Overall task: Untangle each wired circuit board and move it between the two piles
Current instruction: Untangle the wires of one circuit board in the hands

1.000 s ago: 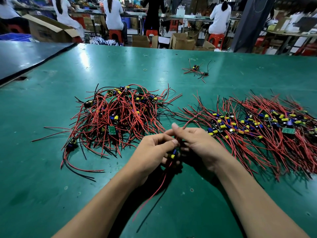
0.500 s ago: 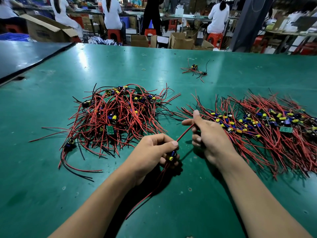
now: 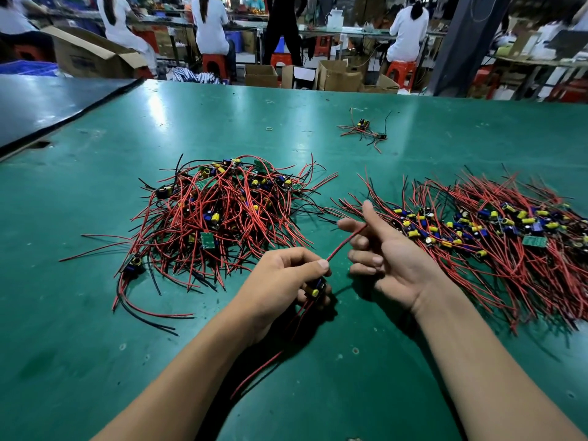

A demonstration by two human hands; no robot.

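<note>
- Step in hand, as I judge it: straightening the leads of 1 circuit board (image 3: 314, 289) that is free of both piles. It is held low over the green table (image 3: 95, 361), in the gap between them.
- The left hand (image 3: 283, 278) is curled round the board with the thumb over the top; only a yellow capacitor and a blue part show.
- 1 red wire (image 3: 345, 243) runs straight from that fist up to the right hand (image 3: 393, 262). Its tip lies between the thumb and the outstretched index finger, and the other 3 fingers are curled. I cannot tell whether thumb and finger actually pinch it.
- The trailing leads (image 3: 254, 375), red and black, hang from the board toward the person.
- Next move probably calls for a check that those leads are also uncrossed, then for laying the board down with its wires in line with its neighbours.
- The left pile (image 3: 222, 218) is a knotted heap; the right pile (image 3: 493, 243) lies combed, with its wires roughly parallel.
- In the way: loose ends of the right pile reach close behind the right hand and could snag a swinging lead.
- Well apart: a stray cluster of boards (image 3: 362, 130), a rubber band (image 3: 269, 128), cardboard boxes (image 3: 337, 76) and seated people beyond the table.
</note>
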